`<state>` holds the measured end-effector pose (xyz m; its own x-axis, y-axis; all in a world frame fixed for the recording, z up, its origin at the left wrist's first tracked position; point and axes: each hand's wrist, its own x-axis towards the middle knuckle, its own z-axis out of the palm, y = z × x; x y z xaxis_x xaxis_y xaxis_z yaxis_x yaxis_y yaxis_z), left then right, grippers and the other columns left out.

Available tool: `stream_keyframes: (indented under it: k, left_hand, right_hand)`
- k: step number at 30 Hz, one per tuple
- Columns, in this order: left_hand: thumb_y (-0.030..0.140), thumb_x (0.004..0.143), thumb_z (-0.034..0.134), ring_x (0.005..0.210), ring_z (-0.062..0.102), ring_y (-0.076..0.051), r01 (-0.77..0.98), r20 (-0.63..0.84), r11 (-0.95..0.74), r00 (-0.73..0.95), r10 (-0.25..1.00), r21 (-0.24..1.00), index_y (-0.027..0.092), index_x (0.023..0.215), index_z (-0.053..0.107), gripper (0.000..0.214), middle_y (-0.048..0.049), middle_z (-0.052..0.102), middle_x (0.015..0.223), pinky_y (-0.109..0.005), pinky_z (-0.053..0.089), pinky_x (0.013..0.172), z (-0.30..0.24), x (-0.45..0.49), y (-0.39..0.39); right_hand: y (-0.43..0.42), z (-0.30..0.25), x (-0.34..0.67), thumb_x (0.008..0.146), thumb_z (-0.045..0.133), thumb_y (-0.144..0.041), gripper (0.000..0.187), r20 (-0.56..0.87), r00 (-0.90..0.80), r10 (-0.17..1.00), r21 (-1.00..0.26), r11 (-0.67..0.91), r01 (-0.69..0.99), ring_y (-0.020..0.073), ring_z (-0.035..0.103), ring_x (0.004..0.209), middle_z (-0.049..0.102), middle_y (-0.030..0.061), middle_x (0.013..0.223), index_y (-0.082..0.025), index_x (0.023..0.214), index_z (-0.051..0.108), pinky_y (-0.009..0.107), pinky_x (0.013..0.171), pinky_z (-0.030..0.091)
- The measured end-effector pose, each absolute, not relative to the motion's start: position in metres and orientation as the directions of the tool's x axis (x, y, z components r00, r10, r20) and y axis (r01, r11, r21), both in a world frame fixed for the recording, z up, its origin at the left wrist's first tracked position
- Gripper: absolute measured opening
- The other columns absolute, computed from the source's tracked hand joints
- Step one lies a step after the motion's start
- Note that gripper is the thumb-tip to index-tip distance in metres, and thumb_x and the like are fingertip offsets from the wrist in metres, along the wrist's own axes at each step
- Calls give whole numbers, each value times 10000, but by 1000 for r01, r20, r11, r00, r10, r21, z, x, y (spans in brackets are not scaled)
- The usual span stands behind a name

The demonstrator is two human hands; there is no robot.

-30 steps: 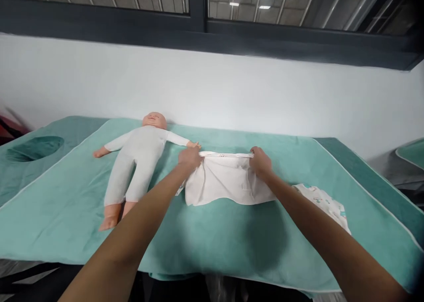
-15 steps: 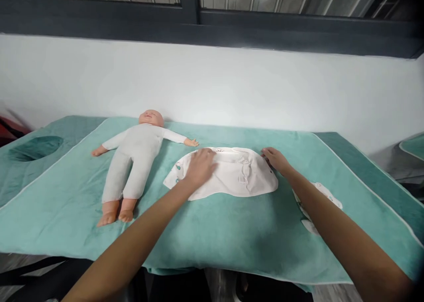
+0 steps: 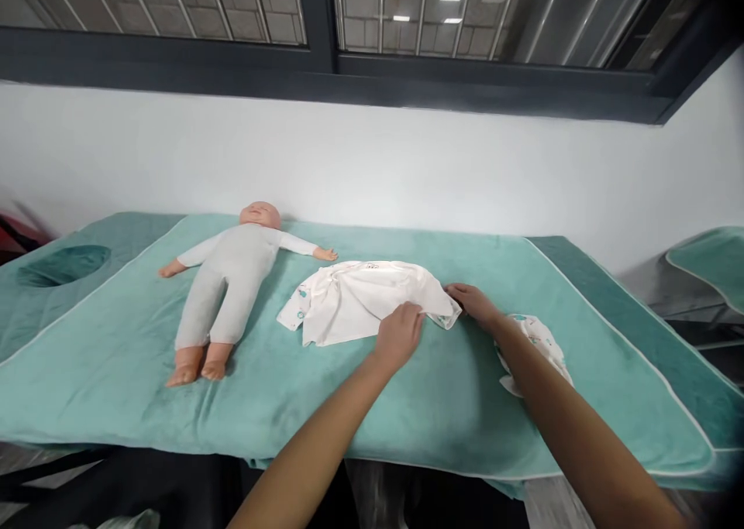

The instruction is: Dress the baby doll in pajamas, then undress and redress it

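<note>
A small white baby shirt (image 3: 354, 300) lies spread on the bed, with green-patterned cloth showing at its sleeve ends. At its lower right, my left hand (image 3: 400, 331) has its fingers bent together on the edge of the cloth. My right hand (image 3: 473, 303) pinches the shirt's right sleeve at the outer edge; its fingertips are partly hidden. Left of the shirt, a baby doll (image 3: 235, 266) in a pale bodysuit lies on its back, arms spread. Beneath my right forearm is a second crumpled white patterned cloth (image 3: 543, 343), partly covered.
The bed has a green cover (image 3: 325, 405) with white piping and a face hole (image 3: 63, 266) at the left. Behind it stands a white wall (image 3: 372, 165) under a dark window frame (image 3: 191, 68). A green-topped seat (image 3: 709, 262) is at the far right.
My left hand has moved right and toward me, from the shirt's left part to its lower right edge. The shirt's right side is drawn in and its right sleeve now shows.
</note>
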<state>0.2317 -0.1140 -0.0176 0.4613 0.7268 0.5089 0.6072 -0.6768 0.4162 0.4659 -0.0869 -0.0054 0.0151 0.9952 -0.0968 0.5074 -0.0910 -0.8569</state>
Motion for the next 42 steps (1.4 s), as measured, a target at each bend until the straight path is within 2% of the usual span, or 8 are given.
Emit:
stream_keyframes:
  k: [3, 6, 16, 23, 29, 33, 38, 42]
  left_hand:
    - [354, 1036, 311, 830, 616, -160, 499, 484, -480, 130, 865, 722, 197, 1078, 531, 274, -46, 648, 915, -277, 458, 740, -17, 222, -110]
    - [404, 1025, 329, 758, 599, -150, 424, 442, -437, 91, 892, 794, 198, 1066, 536, 295, -31, 636, 859, -272, 457, 717, -16, 219, -107]
    - [340, 1028, 325, 796, 668, -166, 506, 555, -744, 499, 665, 436, 192, 1092, 593, 312, -57, 706, 924, -297, 487, 696, -20, 224, -118]
    - [338, 1015, 393, 787, 684, -174, 353, 534, -911, 739, 411, 213, 220, 1106, 636, 285, -40, 721, 924, -304, 448, 608, -18, 227, -125]
    - [329, 995, 389, 687, 668, -169, 364, 554, -873, 675, 487, 325, 198, 898, 646, 305, -39, 705, 759, -316, 469, 591, -21, 231, -122]
    - [378, 971, 391, 618, 641, -179, 435, 542, -758, 530, 652, 486, 272, 765, 602, 313, -36, 648, 643, -363, 546, 627, -16, 207, -132]
    - [319, 994, 319, 932, 651, -223, 592, 609, -585, 191, 770, 554, 245, 904, 594, 298, -98, 671, 939, -445, 551, 852, 1, 111, -124]
    - [389, 957, 450, 1187, 544, -265, 838, 560, -169, -184, 808, 519, 199, 1145, 575, 294, -122, 594, 1200, -444, 476, 1015, 3, 34, -93]
  right_hand:
    - [-82, -10, 460, 769, 570, -672, 553, -102, 3, 995, -845, -88, 528, 132, 518, 674, 651, 14, 781, -148, 903, 682, 240, 616, 387]
    - [-80, -9, 454, 731, 646, -618, 472, -120, -38, 992, -820, -78, 567, 128, 501, 674, 619, -14, 716, -153, 801, 687, 226, 597, 351]
    - [-49, 41, 491, 738, 627, -458, 357, -201, 82, 976, -776, -210, 595, 150, 579, 661, 693, 47, 794, -148, 886, 726, 238, 563, 422]
    - [-48, 20, 471, 818, 492, -240, 332, 170, 419, 892, -622, -232, 748, 287, 590, 1059, 642, 191, 1132, -91, 1059, 665, 414, 930, 472]
    - [-78, 14, 380, 901, 465, -186, 313, 432, 29, 901, -491, 208, 846, 246, 474, 1279, 588, 115, 1306, -187, 1168, 627, 390, 1160, 338]
    - [-66, 20, 329, 914, 481, -210, 339, 255, -398, 881, -502, 473, 724, 197, 522, 1243, 589, 62, 1328, -205, 1227, 613, 354, 1113, 401]
    - [-40, 9, 280, 875, 544, -194, 359, 114, -366, 924, -415, 379, 827, 249, 497, 1269, 576, 104, 1344, -158, 1224, 622, 392, 1114, 373]
    - [-26, -4, 239, 907, 531, -259, 341, 159, -324, 933, -415, 361, 835, 279, 472, 1281, 547, 115, 1369, -186, 1230, 611, 431, 1103, 358]
